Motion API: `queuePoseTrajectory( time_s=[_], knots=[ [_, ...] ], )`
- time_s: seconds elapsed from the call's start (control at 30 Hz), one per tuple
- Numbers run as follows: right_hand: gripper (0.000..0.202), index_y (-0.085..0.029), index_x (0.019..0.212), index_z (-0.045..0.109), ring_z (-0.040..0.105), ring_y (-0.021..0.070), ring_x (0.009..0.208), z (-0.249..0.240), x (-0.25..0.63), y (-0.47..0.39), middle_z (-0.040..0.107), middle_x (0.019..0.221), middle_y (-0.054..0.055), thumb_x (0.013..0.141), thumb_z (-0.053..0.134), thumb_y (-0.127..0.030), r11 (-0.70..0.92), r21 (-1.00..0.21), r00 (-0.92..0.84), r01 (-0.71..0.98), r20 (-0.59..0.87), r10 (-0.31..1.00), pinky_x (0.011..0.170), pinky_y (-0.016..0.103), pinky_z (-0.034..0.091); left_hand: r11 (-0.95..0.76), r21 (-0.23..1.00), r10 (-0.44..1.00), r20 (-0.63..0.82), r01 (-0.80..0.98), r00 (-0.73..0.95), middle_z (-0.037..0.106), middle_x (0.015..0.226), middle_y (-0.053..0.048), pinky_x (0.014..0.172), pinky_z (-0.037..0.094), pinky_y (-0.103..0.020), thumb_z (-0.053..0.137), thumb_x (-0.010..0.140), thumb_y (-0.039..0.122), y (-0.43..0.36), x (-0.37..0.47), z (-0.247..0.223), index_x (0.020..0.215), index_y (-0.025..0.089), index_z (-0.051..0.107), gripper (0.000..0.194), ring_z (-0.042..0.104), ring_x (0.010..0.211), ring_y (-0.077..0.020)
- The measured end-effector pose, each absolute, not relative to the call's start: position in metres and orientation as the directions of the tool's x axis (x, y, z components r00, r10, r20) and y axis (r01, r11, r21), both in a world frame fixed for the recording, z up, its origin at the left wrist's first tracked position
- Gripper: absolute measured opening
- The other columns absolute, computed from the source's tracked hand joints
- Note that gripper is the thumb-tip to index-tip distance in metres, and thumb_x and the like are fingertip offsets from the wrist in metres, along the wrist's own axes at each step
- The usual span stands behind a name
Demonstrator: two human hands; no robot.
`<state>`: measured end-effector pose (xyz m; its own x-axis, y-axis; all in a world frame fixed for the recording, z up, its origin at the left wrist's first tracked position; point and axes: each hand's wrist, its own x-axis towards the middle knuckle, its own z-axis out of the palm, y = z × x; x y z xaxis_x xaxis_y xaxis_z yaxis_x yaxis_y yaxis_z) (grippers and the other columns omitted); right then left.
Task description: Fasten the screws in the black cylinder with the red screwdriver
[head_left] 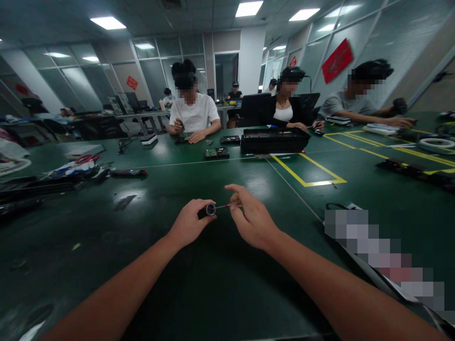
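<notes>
Above the green tabletop, my left hand (190, 221) is closed around a black cylindrical object (211, 210) with a silver-rimmed round end facing me. My right hand (253, 219) pinches a small screwdriver (227, 206) with a thin metal shaft and a reddish, partly clear handle. The shaft points left, and its tip is at or very near the right side of the cylinder; whether it touches cannot be made out. My right index finger is stretched out above the handle. Most of the cylinder is hidden by my left fingers.
Across the green table (159, 189) lie a long black housing (273, 140) and a circuit board (216, 153). A dark pen-like tool (128, 173) and tangled cables (85, 163) are at left. A partly blurred-out flat item (373, 255) lies near right. Several people work opposite.
</notes>
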<state>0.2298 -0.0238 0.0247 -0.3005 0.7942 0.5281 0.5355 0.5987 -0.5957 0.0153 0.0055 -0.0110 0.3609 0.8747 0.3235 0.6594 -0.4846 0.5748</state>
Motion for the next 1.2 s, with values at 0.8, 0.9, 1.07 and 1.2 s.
queuePoseTrajectory(
  time_s=[0.8, 0.9, 1.07, 1.2],
  knots=[
    [0.025, -0.021, 0.090, 0.056, 0.059, 0.0168, 0.069, -0.003, 0.231, 0.010, 0.061, 0.075, 0.001, 0.094, 0.050, -0.045, 0.267, -0.964, 0.208, 0.010, 0.263, 0.942, 0.064, 0.032, 0.050, -0.461, 0.509, 0.887, 0.252, 0.726, 0.387, 0.067, 0.106, -0.003, 0.094, 0.042, -0.043, 0.068, 0.088, 0.030, 0.004, 0.018, -0.006, 0.118, 0.027, 0.066, 0.030, 0.058, 0.101, -0.0236],
    [0.026, -0.021, 0.093, 0.057, 0.057, 0.0161, 0.066, -0.001, 0.227, 0.004, 0.061, 0.075, 0.001, 0.096, 0.049, -0.046, 0.343, -0.938, 0.125, 0.043, 0.346, 0.930, 0.064, 0.032, 0.048, -0.471, 0.500, 0.882, 0.262, 0.727, 0.392, 0.067, 0.104, -0.003, 0.092, 0.042, -0.041, 0.069, 0.088, 0.030, 0.004, 0.020, -0.005, 0.117, 0.026, 0.066, 0.029, 0.058, 0.098, -0.0229],
    [0.025, -0.021, 0.093, 0.057, 0.058, 0.0158, 0.067, 0.001, 0.224, -0.002, 0.063, 0.077, 0.001, 0.097, 0.050, -0.045, 0.373, -0.924, 0.066, 0.078, 0.378, 0.923, 0.064, 0.031, 0.048, -0.479, 0.508, 0.878, 0.274, 0.716, 0.393, 0.068, 0.103, -0.002, 0.089, 0.041, -0.040, 0.069, 0.088, 0.030, 0.001, 0.023, -0.001, 0.119, 0.026, 0.065, 0.031, 0.058, 0.096, -0.0227],
    [0.028, -0.020, 0.091, 0.060, 0.062, 0.0166, 0.068, 0.008, 0.226, -0.005, 0.066, 0.076, 0.002, 0.094, 0.054, -0.047, 0.367, -0.922, 0.058, 0.127, 0.376, 0.925, 0.064, 0.031, 0.049, -0.474, 0.508, 0.880, 0.275, 0.719, 0.386, 0.068, 0.102, -0.002, 0.088, 0.042, -0.040, 0.070, 0.088, 0.031, -0.002, 0.023, 0.001, 0.117, 0.026, 0.066, 0.030, 0.058, 0.094, -0.0234]
  ],
)
